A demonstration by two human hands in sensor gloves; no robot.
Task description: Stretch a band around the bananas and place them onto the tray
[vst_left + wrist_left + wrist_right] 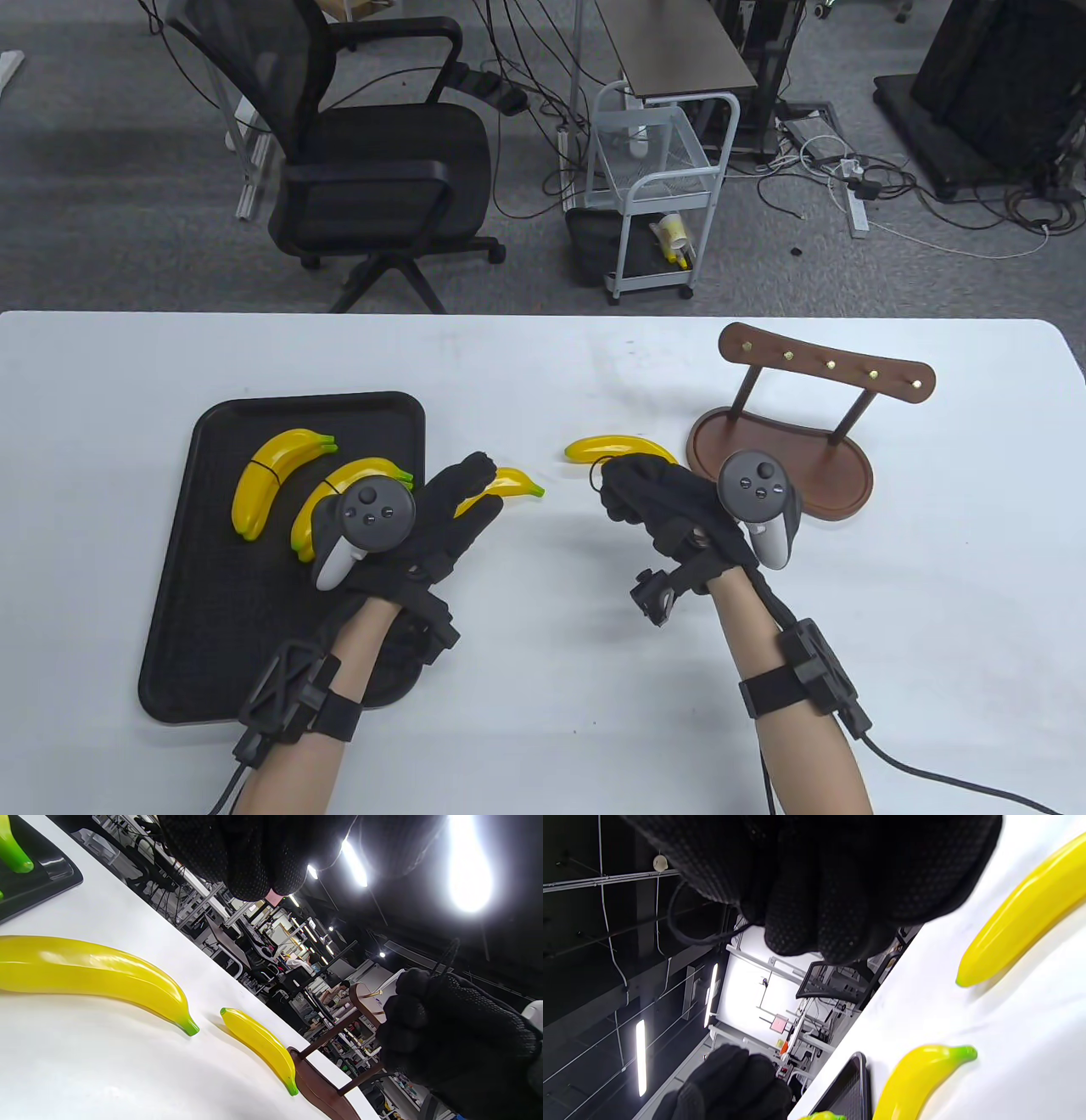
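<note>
Tray (182, 611): under & left of your L hand; black, flat on table (543, 679).
Banded pairs: 2 sets on tray. First pair (270, 480) well left of L hand, dark band across its middle. Second pair (339, 501) partly behind L tracker; its band shows only as a thin dark line near tracker, can't confirm more.
L hand (433, 518): fingers straight & spread, hovering just right of tray edge, holding nothing.
Loose banana 1 (505, 486): on table, just past L fingertips, mostly hidden by them in table view; L wrist view shows it lying free, unbanded.
Loose banana 2 (615, 448): on table, just beyond R knuckles, btwn your hands & stand; unbanded.
Band (594, 477): thin black loop sticking out left of R fist.
R hand (657, 501): fingers curled, pinching band; lifted off table.
Stand (785, 458): wooden, right of R hand; not part of job.
Step (est.): third pair; 2 done, last 2 bananas apart.
Next (est.): you need both bananas side by side first, then L fingers into loop w/ R to stretch it over them.
</note>
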